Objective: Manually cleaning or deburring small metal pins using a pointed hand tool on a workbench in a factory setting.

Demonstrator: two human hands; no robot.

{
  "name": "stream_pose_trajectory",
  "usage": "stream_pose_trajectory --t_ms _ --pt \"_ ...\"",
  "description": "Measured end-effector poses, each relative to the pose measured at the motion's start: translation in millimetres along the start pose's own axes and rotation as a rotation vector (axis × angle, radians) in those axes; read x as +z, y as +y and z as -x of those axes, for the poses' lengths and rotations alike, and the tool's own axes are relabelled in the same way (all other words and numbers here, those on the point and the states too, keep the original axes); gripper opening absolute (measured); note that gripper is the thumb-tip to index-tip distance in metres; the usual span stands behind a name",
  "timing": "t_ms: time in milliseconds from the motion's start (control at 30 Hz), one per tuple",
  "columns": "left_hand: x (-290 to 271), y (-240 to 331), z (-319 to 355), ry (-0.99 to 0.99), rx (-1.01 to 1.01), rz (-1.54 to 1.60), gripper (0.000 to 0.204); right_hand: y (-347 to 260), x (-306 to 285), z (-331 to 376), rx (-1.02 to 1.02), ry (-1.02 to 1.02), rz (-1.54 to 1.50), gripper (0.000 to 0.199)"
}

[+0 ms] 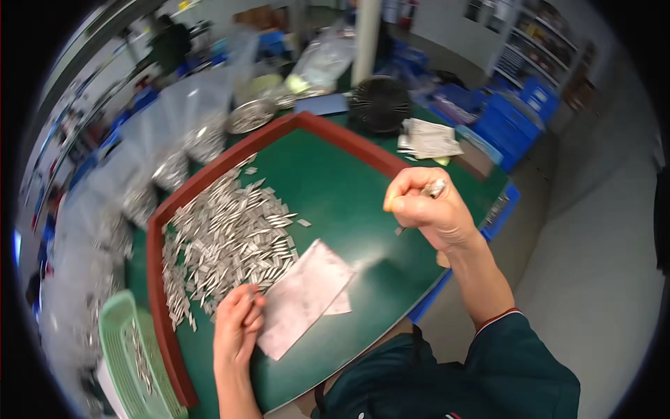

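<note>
My right hand is raised over the right side of the green table, closed in a fist. A pale, stick-like thing pokes out of the top of the fist, and a small dark tip shows below the thumb; its kind is unclear. Lower left, my left hand has its fingers curled together by the near edge of a pile of small flat grey metal pieces. Whatever lies between those fingertips is too small to make out. A stained white paper or cloth sheet rests beside the left hand.
A red-brown raised rim borders the green table top. On the left stands a green plastic basket with some metal pieces. Clear bags line the far left. A papers stack and black round tray lie beyond the rim.
</note>
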State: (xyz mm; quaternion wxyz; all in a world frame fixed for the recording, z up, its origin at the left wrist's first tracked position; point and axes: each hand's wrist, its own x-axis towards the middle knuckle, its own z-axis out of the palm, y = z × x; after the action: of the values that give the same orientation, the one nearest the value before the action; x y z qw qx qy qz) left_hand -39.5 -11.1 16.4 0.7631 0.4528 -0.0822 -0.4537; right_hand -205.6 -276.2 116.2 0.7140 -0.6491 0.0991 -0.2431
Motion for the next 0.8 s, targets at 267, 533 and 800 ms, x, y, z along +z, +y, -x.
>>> stream_pose_trajectory --t_ms 267,533,800 --pt "-18 -4 -13 -0.032 -0.015 0.027 0.020 -24 -162 186 -0.171 0.629 -0.202 0.007" --pt "26 0 9 0.136 -0.174 0.123 0.012 -23 -191 310 -0.261 1.059 -0.186 0.007" --pt "31 -2 7 0.129 -0.224 0.235 0.013 -25 -194 335 -0.253 1.141 -0.146 0.008"
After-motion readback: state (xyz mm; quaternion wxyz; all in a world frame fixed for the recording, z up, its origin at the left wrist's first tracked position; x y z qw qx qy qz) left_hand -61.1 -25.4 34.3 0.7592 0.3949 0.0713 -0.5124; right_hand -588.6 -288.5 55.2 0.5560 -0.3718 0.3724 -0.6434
